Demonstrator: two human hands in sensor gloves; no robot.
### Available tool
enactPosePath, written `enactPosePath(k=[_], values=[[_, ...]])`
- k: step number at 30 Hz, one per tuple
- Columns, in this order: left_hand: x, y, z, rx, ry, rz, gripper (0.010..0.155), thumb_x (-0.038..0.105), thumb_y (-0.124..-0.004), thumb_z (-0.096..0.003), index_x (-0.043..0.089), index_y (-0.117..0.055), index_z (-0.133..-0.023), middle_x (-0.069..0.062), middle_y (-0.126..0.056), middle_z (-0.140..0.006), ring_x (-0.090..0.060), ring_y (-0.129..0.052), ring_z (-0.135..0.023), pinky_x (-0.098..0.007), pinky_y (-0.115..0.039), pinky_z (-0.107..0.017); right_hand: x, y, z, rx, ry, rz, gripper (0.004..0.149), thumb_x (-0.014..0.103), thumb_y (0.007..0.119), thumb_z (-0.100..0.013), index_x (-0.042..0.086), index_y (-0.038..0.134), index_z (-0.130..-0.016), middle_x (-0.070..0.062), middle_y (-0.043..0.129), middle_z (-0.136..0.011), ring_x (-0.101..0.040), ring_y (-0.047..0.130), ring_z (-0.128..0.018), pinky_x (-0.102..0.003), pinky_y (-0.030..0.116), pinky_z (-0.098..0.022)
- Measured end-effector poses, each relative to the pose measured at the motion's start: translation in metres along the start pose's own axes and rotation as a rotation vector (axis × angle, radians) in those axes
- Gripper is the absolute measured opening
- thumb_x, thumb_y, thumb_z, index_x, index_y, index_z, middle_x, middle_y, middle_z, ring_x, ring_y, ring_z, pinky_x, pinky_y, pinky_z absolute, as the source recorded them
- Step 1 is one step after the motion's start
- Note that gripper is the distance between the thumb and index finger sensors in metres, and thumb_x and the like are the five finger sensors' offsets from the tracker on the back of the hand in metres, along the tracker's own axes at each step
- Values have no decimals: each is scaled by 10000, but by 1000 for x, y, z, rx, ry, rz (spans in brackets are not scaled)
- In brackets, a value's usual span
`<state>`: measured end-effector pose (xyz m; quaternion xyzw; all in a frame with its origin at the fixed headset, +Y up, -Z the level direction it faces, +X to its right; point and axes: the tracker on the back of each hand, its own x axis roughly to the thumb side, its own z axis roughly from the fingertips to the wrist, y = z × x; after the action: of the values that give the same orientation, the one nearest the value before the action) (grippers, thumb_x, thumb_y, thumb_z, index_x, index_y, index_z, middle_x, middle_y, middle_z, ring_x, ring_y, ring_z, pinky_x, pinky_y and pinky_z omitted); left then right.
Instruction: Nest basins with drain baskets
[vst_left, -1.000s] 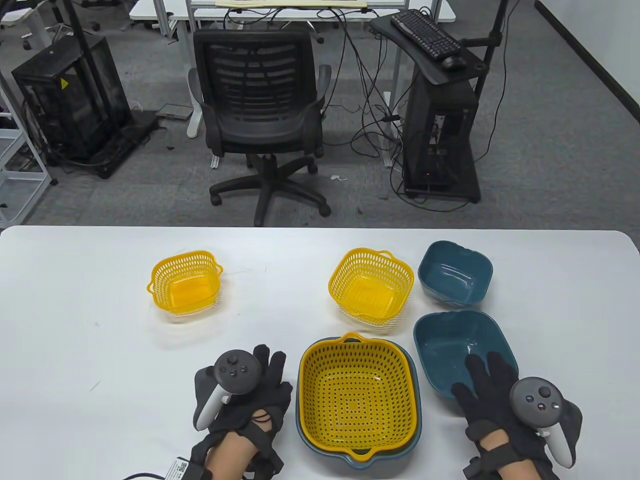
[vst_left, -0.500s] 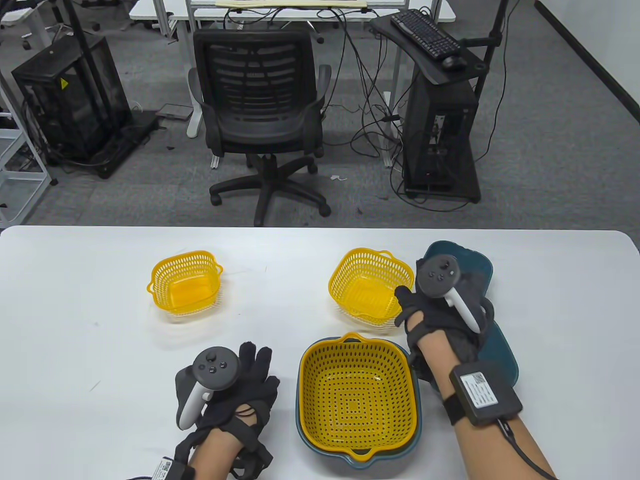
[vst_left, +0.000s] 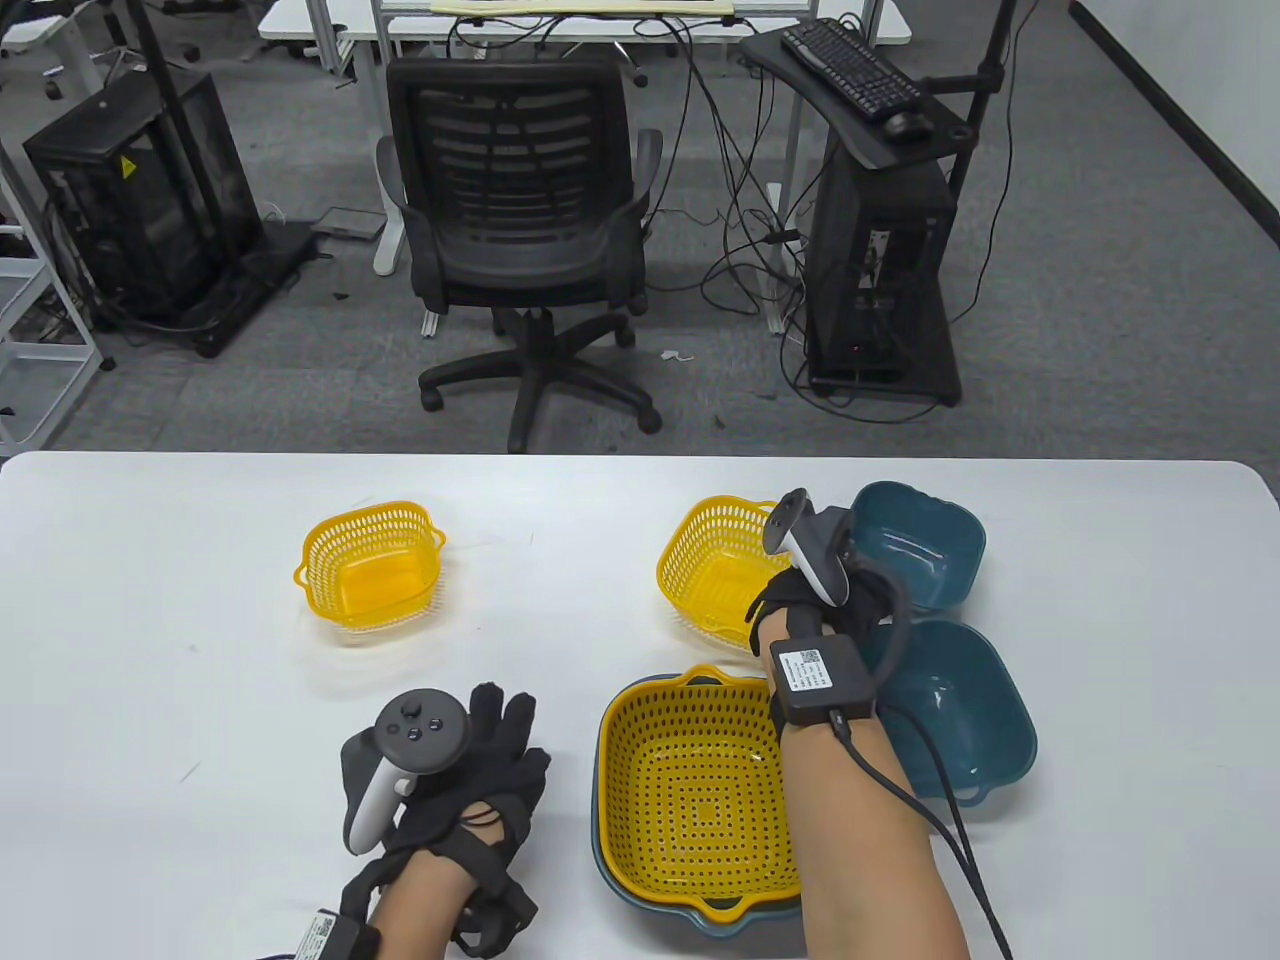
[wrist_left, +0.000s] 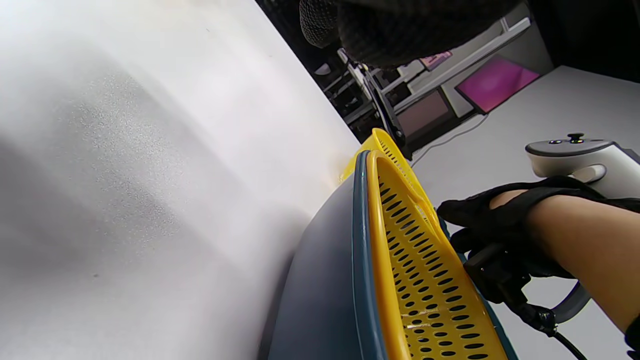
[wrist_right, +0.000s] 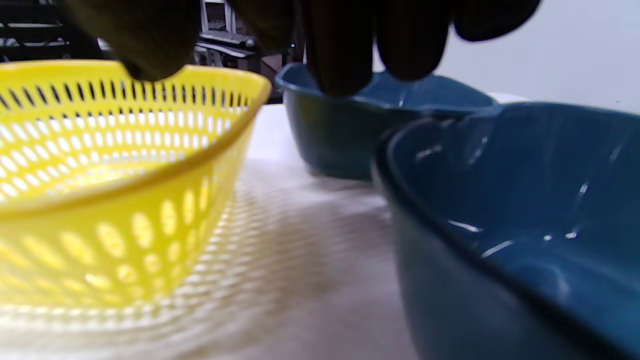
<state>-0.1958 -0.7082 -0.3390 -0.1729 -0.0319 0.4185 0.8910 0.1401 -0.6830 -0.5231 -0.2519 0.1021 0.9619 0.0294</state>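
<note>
A large yellow drain basket (vst_left: 700, 790) sits nested in the large blue basin (vst_left: 720, 925) at the front centre. A medium yellow basket (vst_left: 715, 570) stands behind it, with a small blue basin (vst_left: 925, 545) and a medium blue basin (vst_left: 960, 715) to its right. A small yellow basket (vst_left: 370, 565) stands at the left. My right hand (vst_left: 800, 590) hovers over the medium basket's right rim (wrist_right: 240, 95), thumb over the basket and fingers (wrist_right: 340, 55) toward the small basin (wrist_right: 350, 130), holding nothing. My left hand (vst_left: 490, 745) rests flat on the table, left of the nested pair (wrist_left: 380, 280).
The white table (vst_left: 150, 700) runs the full width of the view. An office chair (vst_left: 520, 230) and a computer cart (vst_left: 880, 250) stand on the floor beyond its far edge. A cable (vst_left: 900, 790) trails from my right forearm over the medium basin's near left side.
My right hand left the medium blue basin, reached forward over the small basin, then swung left to the medium basket's right rim, turning onto its side. My left hand slid slightly left.
</note>
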Motion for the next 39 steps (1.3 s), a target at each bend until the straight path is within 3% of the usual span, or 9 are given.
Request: enactPosePath(k=[10, 18, 24, 28, 33, 35, 38, 39], values=[[-2, 0, -2, -1, 17, -2, 664, 353, -678, -539, 209, -435, -1140, -101, -132, -1159, -506, -176, -1032, -603, -346, -711, -1, 8, -15, 122, -18, -23, 554, 427, 794, -500, 328, 593, -1007, -130, 821, -977, -509, 694, -897, -723, 489, -639], [-3, 1, -2, -2, 26, 6, 662, 352, -678, -539, 203, -442, -1139, -101, -137, -1161, -505, -179, -1033, -602, -348, -711, 0, 7, -19, 152, -56, -66, 500, 350, 853, -486, 268, 730, -963, 7, 908, -939, -448, 760, -887, -698, 515, -641], [-4, 3, -1, 3, 25, 17, 662, 351, -678, -539, 202, -440, -1138, -97, -137, -1161, -504, -180, -1033, -599, -347, -711, -5, -6, -17, 149, -91, -180, 471, 324, 881, -468, 269, 772, -923, 1, 984, -863, -381, 843, -838, -662, 564, -638], [-4, 5, 0, 7, 22, 26, 662, 351, -678, -538, 199, -442, -1138, -97, -139, -1161, -504, -179, -1033, -600, -347, -711, -13, -22, -10, 145, -131, -284, 467, 322, 885, -465, 267, 776, -916, -1, 992, -852, -367, 860, -825, -655, 575, -633], [-5, 6, 0, 9, 22, 26, 661, 350, -678, -539, 197, -444, -1138, -97, -141, -1161, -505, -181, -1033, -601, -348, -710, -29, -66, 17, 72, -270, -369, 455, 297, 885, -465, 266, 793, -910, -23, 999, -835, -346, 900, -786, -629, 629, -617], [-6, 6, 1, 10, 21, 28, 661, 350, -678, -538, 196, -445, -1137, -97, -141, -1161, -504, -181, -1033, -601, -348, -711, -40, -82, 28, 25, -324, -415, 448, 272, 883, -464, 274, 804, -906, -36, 999, -827, -349, 962, -708, -600, 704, -572], [-5, 6, 1, 10, 16, 19, 660, 350, -679, -538, 197, -446, -1137, -98, -142, -1161, -506, -181, -1033, -602, -348, -710, -64, -103, 47, -57, -397, -446, 462, 215, 885, -441, 286, 805, -891, -67, 987, -811, -255, 1100, -413, -533, 848, -418], [-5, 5, 2, 9, 14, 17, 660, 350, -678, -539, 196, -446, -1137, -98, -143, -1161, -505, -182, -1033, -602, -349, -710, -72, -108, 53, -78, -419, -423, 485, 202, 879, -439, 298, 776, -902, -71, 978, -813, -263, 1098, -376, -528, 855, -395]])
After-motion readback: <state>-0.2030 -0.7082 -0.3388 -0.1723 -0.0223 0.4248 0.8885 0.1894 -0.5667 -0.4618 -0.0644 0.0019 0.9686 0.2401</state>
